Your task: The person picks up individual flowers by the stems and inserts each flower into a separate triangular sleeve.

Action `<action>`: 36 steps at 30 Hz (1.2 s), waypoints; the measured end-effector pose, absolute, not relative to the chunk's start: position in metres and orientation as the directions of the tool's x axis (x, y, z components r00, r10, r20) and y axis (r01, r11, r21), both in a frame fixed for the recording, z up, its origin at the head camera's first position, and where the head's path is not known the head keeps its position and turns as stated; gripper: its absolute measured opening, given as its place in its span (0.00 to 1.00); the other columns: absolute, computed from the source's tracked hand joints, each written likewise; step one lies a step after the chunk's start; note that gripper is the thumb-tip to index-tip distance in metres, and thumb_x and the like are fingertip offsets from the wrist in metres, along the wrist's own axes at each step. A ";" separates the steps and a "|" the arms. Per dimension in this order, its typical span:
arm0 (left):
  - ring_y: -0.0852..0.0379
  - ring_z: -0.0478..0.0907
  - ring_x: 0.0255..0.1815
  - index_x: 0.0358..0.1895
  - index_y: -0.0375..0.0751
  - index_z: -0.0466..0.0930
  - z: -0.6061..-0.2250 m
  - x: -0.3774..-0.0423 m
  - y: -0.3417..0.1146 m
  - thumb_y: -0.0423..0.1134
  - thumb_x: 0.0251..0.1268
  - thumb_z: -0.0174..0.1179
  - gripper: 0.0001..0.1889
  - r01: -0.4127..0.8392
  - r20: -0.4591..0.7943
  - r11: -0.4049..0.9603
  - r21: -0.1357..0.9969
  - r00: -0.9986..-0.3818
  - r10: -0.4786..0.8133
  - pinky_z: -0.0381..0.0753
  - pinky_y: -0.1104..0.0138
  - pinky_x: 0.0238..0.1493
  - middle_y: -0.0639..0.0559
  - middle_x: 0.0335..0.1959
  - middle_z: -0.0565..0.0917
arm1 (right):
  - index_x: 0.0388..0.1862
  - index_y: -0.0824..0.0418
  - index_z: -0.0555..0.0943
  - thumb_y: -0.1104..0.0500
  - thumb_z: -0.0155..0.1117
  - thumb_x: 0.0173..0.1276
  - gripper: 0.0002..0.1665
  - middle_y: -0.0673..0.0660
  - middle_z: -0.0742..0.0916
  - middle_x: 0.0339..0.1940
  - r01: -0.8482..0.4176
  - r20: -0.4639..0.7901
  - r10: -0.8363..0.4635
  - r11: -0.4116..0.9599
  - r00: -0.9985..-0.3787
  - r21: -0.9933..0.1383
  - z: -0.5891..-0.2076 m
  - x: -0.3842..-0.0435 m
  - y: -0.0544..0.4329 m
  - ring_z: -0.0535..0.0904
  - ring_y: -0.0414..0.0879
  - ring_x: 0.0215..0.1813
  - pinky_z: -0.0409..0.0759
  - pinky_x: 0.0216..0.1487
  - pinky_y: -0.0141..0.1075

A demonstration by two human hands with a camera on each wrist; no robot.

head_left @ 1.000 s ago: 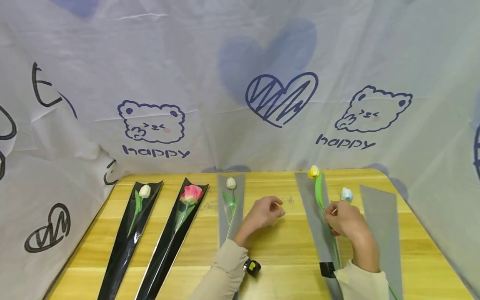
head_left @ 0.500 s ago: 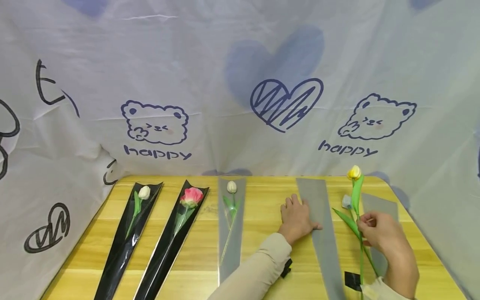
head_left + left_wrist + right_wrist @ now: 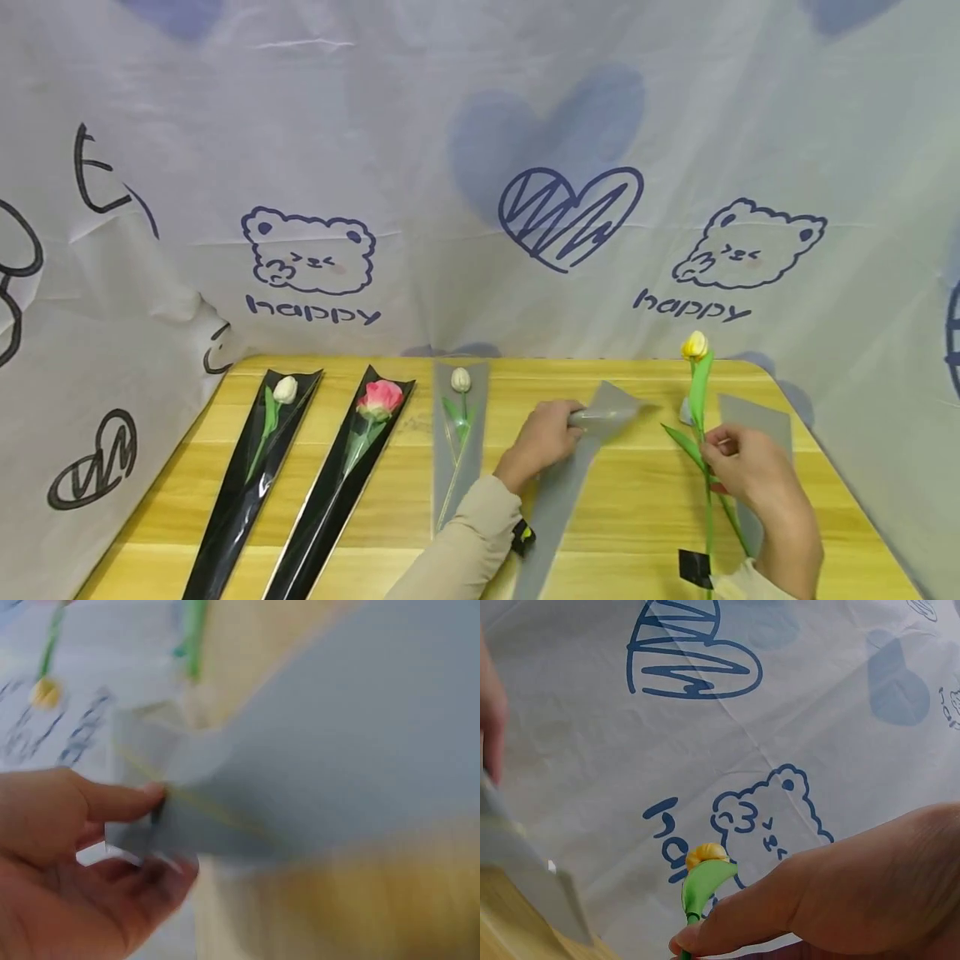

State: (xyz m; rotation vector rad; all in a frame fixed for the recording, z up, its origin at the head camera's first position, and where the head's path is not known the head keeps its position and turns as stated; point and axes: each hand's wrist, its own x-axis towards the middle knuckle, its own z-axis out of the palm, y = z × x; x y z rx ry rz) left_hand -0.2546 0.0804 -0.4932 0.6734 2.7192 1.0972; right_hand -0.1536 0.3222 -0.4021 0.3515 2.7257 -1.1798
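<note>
My left hand (image 3: 543, 437) grips the upper end of a long grey see-through flower sleeve (image 3: 555, 508), whose top bends over to the right. In the left wrist view, the thumb and fingers of the left hand (image 3: 82, 847) pinch the blurred sleeve (image 3: 337, 757). My right hand (image 3: 761, 471) pinches the green stem of a yellow tulip (image 3: 696, 346), held upright with its bloom at the top. The right wrist view shows thumb and fingertips on the stem just under the tulip's leaf (image 3: 705, 885). Behind that stem, a pale blue tulip (image 3: 686, 410) is mostly hidden.
To the left lie a white tulip in a black sleeve (image 3: 232, 500), a pink rose (image 3: 381, 400) in another black sleeve, and a white tulip (image 3: 461, 381) on a grey sleeve. A further grey sleeve (image 3: 757, 417) lies at the right. A printed cloth hangs behind the table.
My right hand has moved the yellow tulip rightward, off the grey sleeve. My left hand has reached that sleeve, taken hold of its top end and drawn it to the left.
</note>
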 end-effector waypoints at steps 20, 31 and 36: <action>0.42 0.57 0.74 0.84 0.43 0.29 -0.491 -0.244 -0.033 0.09 0.52 0.48 0.58 -0.220 -0.087 -0.306 0.926 -0.916 0.392 0.67 0.58 0.66 0.32 0.82 0.41 | 0.50 0.74 0.79 0.64 0.58 0.76 0.13 0.61 0.82 0.39 0.046 -0.007 0.059 0.685 -0.998 -0.727 -0.409 -0.167 0.280 0.85 0.55 0.39 0.86 0.33 0.40; 0.61 0.81 0.52 0.82 0.31 0.39 -0.484 -0.247 -0.055 0.28 0.82 0.45 0.34 -0.348 -0.139 -0.511 0.786 -0.905 0.402 0.80 0.68 0.55 0.47 0.61 0.75 | 0.50 0.72 0.80 0.63 0.59 0.77 0.11 0.61 0.83 0.39 0.025 0.002 0.037 0.693 -0.999 -0.721 -0.408 -0.174 0.262 0.85 0.54 0.38 0.86 0.33 0.41; 0.56 0.78 0.52 0.79 0.30 0.48 -0.488 -0.247 -0.058 0.17 0.70 0.46 0.35 -0.327 -0.101 -0.447 0.832 -0.883 0.459 0.80 0.65 0.55 0.45 0.59 0.74 | 0.50 0.72 0.79 0.64 0.60 0.77 0.11 0.60 0.83 0.39 0.046 -0.018 0.048 0.692 -0.999 -0.721 -0.409 -0.172 0.261 0.85 0.53 0.37 0.86 0.33 0.40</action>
